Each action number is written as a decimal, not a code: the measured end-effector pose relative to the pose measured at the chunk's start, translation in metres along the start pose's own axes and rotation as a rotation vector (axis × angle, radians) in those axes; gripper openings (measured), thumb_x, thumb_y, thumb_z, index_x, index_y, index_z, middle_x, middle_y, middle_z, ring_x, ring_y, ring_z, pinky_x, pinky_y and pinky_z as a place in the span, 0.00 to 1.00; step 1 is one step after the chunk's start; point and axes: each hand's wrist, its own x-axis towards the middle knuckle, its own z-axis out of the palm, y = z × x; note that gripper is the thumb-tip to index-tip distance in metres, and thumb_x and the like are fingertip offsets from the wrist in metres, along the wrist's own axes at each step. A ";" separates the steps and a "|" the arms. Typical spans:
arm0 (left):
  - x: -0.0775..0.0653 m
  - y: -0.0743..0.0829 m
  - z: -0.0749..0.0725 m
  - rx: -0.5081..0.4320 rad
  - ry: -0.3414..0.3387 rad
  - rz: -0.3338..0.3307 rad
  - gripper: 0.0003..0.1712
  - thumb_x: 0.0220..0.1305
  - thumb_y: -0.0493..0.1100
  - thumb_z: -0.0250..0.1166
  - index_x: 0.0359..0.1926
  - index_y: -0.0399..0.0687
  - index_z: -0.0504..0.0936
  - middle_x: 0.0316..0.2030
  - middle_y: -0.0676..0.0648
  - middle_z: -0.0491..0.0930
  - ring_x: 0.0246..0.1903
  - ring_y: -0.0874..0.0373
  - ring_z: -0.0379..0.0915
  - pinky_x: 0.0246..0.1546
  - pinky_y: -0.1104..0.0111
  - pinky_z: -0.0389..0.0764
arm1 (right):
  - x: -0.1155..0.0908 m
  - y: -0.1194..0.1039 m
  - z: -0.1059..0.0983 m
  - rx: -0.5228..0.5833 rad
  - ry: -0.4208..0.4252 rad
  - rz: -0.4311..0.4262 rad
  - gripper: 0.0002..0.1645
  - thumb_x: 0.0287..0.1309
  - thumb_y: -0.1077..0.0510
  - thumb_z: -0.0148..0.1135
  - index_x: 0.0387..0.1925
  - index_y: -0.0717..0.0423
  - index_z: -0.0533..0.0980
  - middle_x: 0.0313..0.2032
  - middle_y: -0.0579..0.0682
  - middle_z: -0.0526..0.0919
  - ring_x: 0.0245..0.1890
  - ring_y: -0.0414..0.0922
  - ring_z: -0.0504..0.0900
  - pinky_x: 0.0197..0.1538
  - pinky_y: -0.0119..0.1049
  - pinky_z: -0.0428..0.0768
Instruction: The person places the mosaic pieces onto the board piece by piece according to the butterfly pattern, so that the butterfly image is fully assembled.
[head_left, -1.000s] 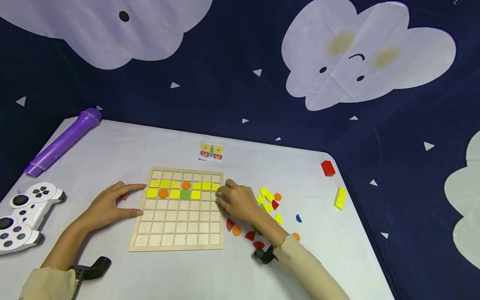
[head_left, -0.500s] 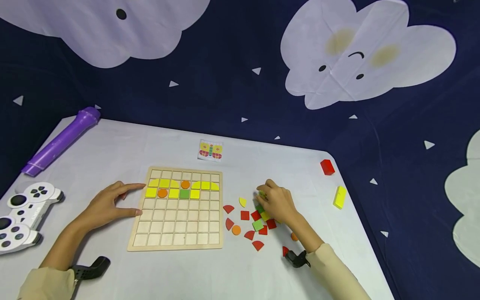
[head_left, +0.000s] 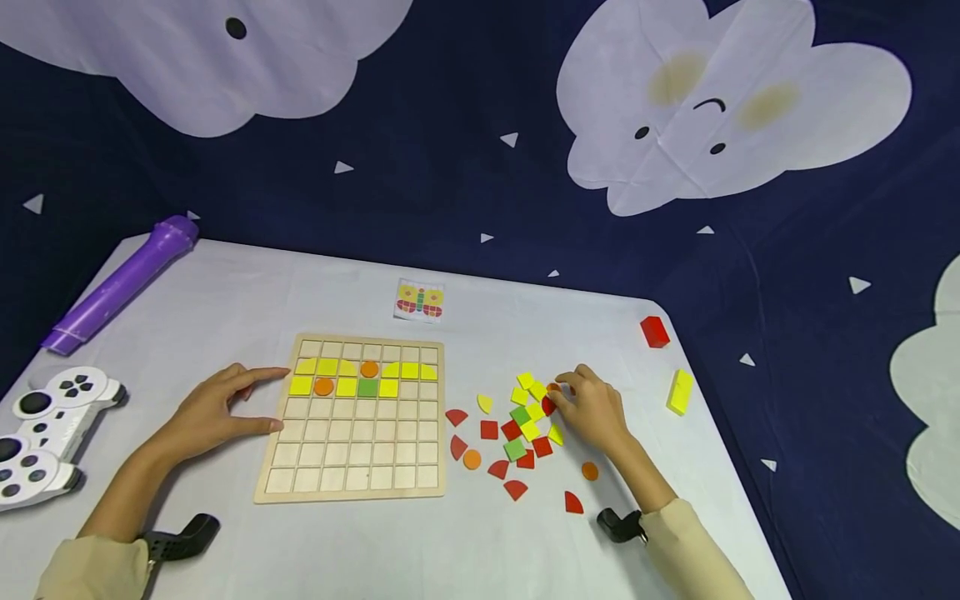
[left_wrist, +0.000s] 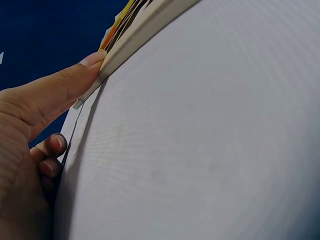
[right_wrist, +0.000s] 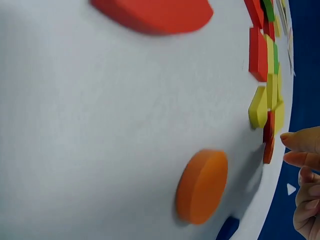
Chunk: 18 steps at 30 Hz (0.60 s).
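My left hand [head_left: 213, 410] spreads index finger and thumb against the left edge of a wooden grid board [head_left: 360, 455]; the thumb [left_wrist: 75, 82] touches that edge in the left wrist view. Yellow pieces, orange discs and a green square [head_left: 368, 387] fill parts of the board's second and third rows. Beyond its right side, my right hand [head_left: 596, 410] reaches the far end of a loose pile, fingertips right by an orange disc [right_wrist: 268, 151] and a red piece [head_left: 548, 405]. Nothing shows between these fingers. Another orange disc [right_wrist: 201, 187] lies nearer the wrist.
A butterfly picture card [head_left: 419, 300] lies behind the board. Loose red quarter-circles [head_left: 515, 490], squares and discs spread right of it. A white game controller [head_left: 56, 437] and purple microphone [head_left: 123, 283] are at left, a red block [head_left: 655, 332] and yellow block [head_left: 679, 392] at far right.
My right hand has left the board's right edge and moved right, past the loose pieces to the pile's far right side. The left hand has stayed on the board's left edge.
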 end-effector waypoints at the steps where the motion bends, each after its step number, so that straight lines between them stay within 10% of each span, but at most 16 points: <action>1: 0.000 0.000 0.000 0.002 -0.001 -0.002 0.43 0.44 0.52 0.80 0.63 0.49 0.77 0.30 0.51 0.60 0.31 0.62 0.56 0.31 0.67 0.56 | 0.000 0.002 -0.001 0.005 -0.007 0.015 0.15 0.53 0.56 0.74 0.42 0.59 0.85 0.27 0.49 0.75 0.20 0.40 0.67 0.23 0.33 0.65; 18: 0.000 0.000 0.000 0.002 -0.009 0.001 0.43 0.45 0.53 0.80 0.63 0.48 0.77 0.30 0.51 0.60 0.31 0.62 0.55 0.31 0.67 0.56 | 0.004 0.010 0.006 0.024 -0.073 0.057 0.15 0.54 0.54 0.72 0.39 0.61 0.85 0.26 0.48 0.72 0.24 0.42 0.68 0.28 0.34 0.66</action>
